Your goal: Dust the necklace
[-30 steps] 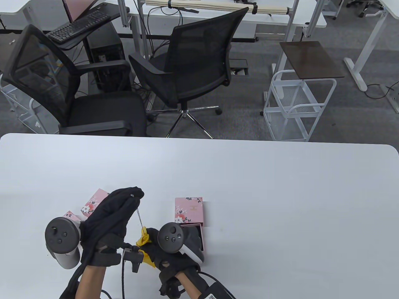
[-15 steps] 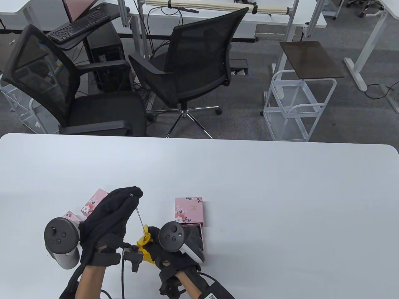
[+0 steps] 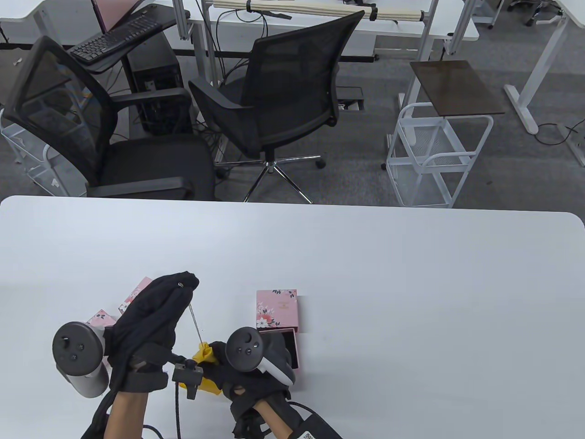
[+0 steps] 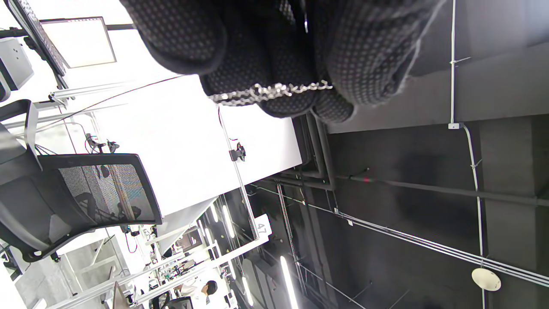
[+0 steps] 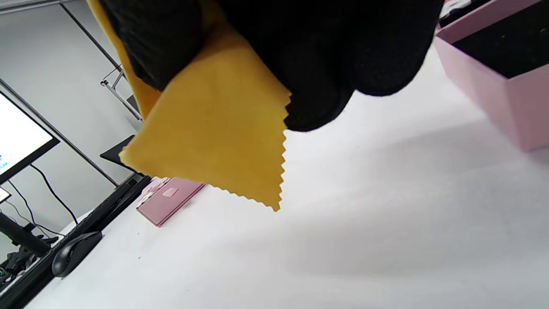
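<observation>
White table | left hand pinches necklace | right hand grips yellow cloth

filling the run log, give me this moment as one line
step: dusting | left hand: holds necklace up taut | right hand: grips yellow cloth at chain's lower end | open pink box: beside right hand

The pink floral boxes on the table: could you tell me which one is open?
The pink base beside the right hand is open, its dark lining showing; its lid lies just beyond.
</observation>
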Available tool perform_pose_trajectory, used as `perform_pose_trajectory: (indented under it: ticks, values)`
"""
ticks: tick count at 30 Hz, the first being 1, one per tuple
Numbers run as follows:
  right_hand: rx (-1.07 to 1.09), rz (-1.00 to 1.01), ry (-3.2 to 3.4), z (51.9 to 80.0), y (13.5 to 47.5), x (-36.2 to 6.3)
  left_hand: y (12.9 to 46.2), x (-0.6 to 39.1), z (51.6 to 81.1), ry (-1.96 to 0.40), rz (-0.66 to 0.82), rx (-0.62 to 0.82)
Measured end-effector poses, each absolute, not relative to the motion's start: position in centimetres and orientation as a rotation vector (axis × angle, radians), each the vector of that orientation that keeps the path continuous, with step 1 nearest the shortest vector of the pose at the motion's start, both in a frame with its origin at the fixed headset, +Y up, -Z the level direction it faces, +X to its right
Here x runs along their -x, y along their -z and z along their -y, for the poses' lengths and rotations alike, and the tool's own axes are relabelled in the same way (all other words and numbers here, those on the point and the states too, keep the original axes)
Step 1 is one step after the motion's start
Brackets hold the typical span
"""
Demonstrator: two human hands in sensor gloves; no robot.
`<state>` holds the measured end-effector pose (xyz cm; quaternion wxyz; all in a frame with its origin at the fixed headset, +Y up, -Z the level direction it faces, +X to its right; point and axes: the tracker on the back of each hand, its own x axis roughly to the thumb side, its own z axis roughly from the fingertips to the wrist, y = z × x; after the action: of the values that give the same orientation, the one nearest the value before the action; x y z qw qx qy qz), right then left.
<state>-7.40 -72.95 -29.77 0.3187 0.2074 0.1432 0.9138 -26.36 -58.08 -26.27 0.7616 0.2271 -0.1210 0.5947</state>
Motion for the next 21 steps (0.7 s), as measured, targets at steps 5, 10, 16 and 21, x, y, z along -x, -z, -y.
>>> perform_pose_trajectory:
  ticks: [5,10,16,21]
  values:
    - [-0.547,-0.397,-2.4,72.9,29.8,7.4,26.3,26.4,58.1,-1.294,0.259,-0.497]
    - [-0.552,-0.439,-2.444,73.4,29.7,7.6,26.1,26.5,57.9,-1.325,0.276,-0.507]
    - [-0.575,-0.478,-2.47,73.8,29.6,7.9,25.9,26.7,57.6,-1.331,0.288,-0.506]
    - [-0.588,-0.461,-2.549,72.4,29.8,7.1,26.1,27.0,57.7,-1.333,0.274,-0.497]
